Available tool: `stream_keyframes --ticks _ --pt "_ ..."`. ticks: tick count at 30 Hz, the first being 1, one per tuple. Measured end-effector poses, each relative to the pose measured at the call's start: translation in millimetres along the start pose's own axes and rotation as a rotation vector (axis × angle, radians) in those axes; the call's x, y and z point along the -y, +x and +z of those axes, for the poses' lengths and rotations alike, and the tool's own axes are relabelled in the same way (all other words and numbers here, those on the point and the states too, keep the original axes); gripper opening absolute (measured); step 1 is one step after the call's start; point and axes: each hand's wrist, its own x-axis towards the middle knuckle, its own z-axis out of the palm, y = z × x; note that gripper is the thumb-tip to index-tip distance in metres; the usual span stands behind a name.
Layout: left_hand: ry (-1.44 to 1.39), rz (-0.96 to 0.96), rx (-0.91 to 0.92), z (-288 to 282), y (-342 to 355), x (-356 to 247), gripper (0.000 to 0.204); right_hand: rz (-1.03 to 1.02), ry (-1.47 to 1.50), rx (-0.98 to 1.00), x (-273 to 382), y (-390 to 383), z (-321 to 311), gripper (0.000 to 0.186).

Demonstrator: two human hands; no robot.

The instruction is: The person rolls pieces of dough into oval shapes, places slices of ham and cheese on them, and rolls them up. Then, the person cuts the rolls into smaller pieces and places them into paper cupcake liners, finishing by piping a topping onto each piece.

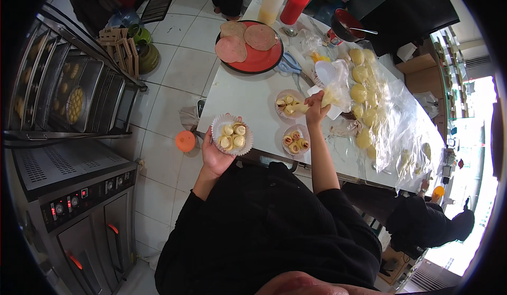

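Note:
My left hand point(214, 158) is wrapped round the underside of a frilled white paper cup point(247, 145), held beyond the table's near left edge. Several small dough rolls point(225, 142) with pale tops sit in it. My right hand point(316, 111) grips a clear piping bag point(334, 93) of pale yellow filling, its narrow end pointing left over a second paper cup point(279, 98) of rolls on the table. Nearer me stands a third paper cup point(285, 130), whose rolls show reddish filling in their spirals.
A red plate point(259, 60) with round meat slices point(261, 36), two squeeze bottles point(273, 2), blue-handled scissors point(288, 64) and plastic-covered dough balls point(359, 92) lie on the white table point(222, 102). An oven point(79, 205) and tray rack point(79, 92) stand left. Another person point(422, 218) is at right.

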Motion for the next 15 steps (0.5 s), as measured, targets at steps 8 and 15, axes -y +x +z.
stream_keyframes --ticks 8,15 --pt "-0.002 -0.003 -0.013 -1 -2 0 0.054 -0.019 -0.027 0.000 17 21 -8 0.021" --pt "0.003 -0.009 -0.004 -1 0 0 0.054 -0.020 -0.125 0.087 3 21 -12 0.022"
